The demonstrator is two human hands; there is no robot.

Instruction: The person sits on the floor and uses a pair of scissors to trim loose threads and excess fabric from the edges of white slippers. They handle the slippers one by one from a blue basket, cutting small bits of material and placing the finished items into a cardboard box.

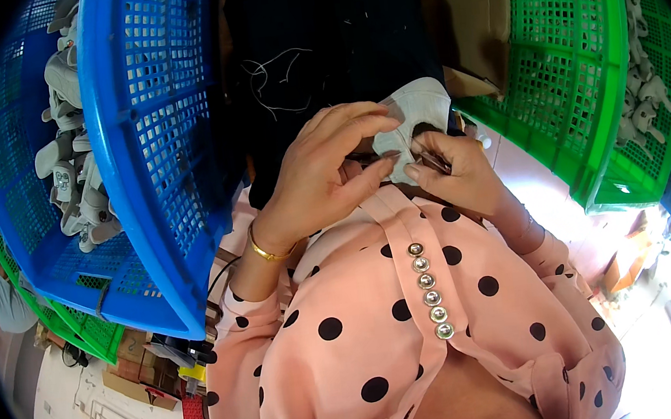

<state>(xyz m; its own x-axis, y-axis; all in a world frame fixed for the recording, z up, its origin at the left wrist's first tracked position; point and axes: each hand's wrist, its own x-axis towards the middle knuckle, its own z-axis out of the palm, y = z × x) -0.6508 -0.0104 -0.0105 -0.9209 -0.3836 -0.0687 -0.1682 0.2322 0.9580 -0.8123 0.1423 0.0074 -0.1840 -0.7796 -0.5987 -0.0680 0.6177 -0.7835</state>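
Note:
A light grey shoe upper (422,104) is up in front of my chest, its rounded end pointing away from me. My left hand (331,165), with a gold bracelet at the wrist, arches over its left side, and the thumb and fingers pinch its edge. At the opening of the upper, my right hand (462,173) is closed, thumb against fingers. A slim dark object (434,161) shows between those fingers; its kind is too small to make out. Below the upper, a black cloth (335,54) covers my lap, with loose white threads (262,74) on it.
At my left stands a blue plastic basket (100,111) with several grey shoe uppers (74,175) in it. A green basket (614,98) at my right holds more uppers (647,103). Beyond my lap is brown cardboard (474,7). Boxes (136,369) lie low at the left.

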